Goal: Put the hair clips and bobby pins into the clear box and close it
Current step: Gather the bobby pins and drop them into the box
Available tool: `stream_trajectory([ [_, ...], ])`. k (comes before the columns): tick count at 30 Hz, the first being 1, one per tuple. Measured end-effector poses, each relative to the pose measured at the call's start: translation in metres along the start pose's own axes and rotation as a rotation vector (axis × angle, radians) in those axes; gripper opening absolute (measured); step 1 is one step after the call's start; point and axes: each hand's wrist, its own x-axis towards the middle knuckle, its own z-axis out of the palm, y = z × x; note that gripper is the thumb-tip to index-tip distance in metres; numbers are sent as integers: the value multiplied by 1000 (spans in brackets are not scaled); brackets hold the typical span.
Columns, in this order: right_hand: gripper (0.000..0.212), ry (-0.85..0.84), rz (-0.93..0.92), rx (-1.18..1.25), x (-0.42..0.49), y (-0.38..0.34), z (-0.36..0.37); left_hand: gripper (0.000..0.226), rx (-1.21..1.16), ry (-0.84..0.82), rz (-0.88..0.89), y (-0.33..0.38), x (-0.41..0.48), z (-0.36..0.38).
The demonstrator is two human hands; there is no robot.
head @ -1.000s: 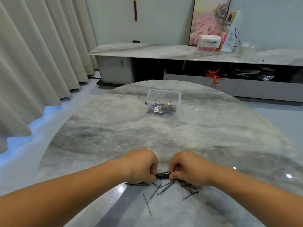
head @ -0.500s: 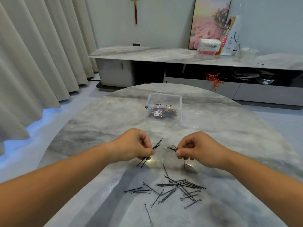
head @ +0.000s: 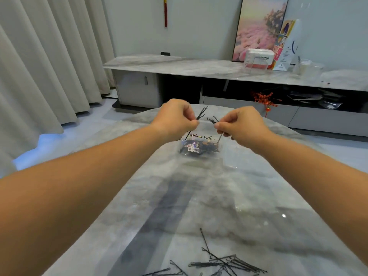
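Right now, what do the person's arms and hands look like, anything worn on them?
Both forearms are bare as far up as the view shows: no sleeves in sight. The left hand and right hand wear no gloves, and no watch, bracelet or ring shows on either. Fingernails are too small to judge.

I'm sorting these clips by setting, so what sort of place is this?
Most likely a home living room: floor-length curtains, a low marble-topped media console with a framed picture leaning on the wall, and a round marble table where the person works.
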Motion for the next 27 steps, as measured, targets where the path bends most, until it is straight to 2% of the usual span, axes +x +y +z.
stream_trajectory([
  [5,16,28,-68,-213,40,1,18,12,154,1,110,-4,42,15],
  [10,20,22,-120,-303,50,11,35,14,301,-71,124,-26,54,34],
  [14,18,42,-128,-276,45,22,33,14,525,-95,157,-36,52,42],
  [20,20,117,-110,-174,17,29,20,17,550,-32,216,-36,42,32],
  [22,18,53,-128,-181,-7,25,18,24,497,-12,204,-33,30,26],
  [25,18,-234,-168,-213,-57,23,18,31,368,-49,149,-30,-6,16],
  [27,18,-427,-189,-246,-92,25,20,31,381,-146,143,-32,-39,12],
])
